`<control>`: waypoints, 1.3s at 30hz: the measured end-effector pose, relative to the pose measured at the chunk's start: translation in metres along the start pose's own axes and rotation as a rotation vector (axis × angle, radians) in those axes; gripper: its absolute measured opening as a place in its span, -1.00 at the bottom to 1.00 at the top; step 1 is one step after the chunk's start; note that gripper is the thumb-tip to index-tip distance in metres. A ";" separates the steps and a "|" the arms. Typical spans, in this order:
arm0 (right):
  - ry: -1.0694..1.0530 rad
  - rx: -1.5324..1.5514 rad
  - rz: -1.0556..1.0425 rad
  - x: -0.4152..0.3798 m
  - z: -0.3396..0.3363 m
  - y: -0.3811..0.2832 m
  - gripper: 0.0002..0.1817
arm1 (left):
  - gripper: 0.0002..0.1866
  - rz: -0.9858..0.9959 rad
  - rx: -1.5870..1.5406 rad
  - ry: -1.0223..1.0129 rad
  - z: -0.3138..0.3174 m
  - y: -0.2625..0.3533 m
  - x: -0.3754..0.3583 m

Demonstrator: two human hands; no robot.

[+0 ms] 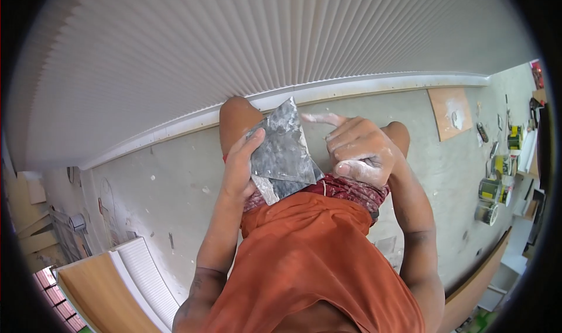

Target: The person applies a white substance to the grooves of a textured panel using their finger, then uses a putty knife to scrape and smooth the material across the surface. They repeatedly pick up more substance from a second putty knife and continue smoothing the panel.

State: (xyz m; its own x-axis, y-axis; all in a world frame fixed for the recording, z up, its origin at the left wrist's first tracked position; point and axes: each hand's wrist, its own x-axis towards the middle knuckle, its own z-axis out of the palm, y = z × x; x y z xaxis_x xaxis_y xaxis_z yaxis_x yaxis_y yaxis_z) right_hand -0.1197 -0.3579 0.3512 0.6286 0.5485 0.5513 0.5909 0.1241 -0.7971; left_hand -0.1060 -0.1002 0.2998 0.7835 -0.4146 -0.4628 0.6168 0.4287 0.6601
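My left hand [239,168] is closed on the left edge of thin grey plates [284,143] that look like putty spreaders. At least two of them overlap, and white paste is smeared over their faces and edges. Just to the right, my right hand [360,148] holds nothing visible. Its index finger is stretched out towards the upper right edge of the plates, apart from the thumb, while the other fingers curl. White paste coats that index finger and the thumb. Both hands are above my lap, between my bent knees.
A white ribbed panel [281,34] with a pale bottom strip [374,88] rises in front. On the grey floor [170,181] are a board with white paste [449,112], several tins [489,189] at right, and a wood-coloured panel [108,286] at lower left.
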 end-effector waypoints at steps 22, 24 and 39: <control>-0.177 0.075 0.148 -0.009 0.006 0.006 -0.67 | -0.70 -0.149 -0.039 0.032 -0.007 -0.010 -0.001; -0.165 0.090 0.160 -0.009 0.008 0.004 -0.67 | -0.70 -0.192 -0.106 -0.006 -0.012 -0.013 0.002; -0.017 0.474 0.257 -0.023 0.011 0.012 -0.43 | -0.63 -0.358 -0.222 -0.017 -0.027 -0.031 0.012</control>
State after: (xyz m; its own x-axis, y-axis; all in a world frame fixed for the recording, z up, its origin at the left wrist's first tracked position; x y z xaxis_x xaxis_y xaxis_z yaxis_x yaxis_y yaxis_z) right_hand -0.1319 -0.3599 0.3262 0.7123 0.6232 0.3229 0.1238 0.3412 -0.9318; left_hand -0.1132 -0.0969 0.2583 0.5169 -0.5812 -0.6285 0.8524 0.4170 0.3154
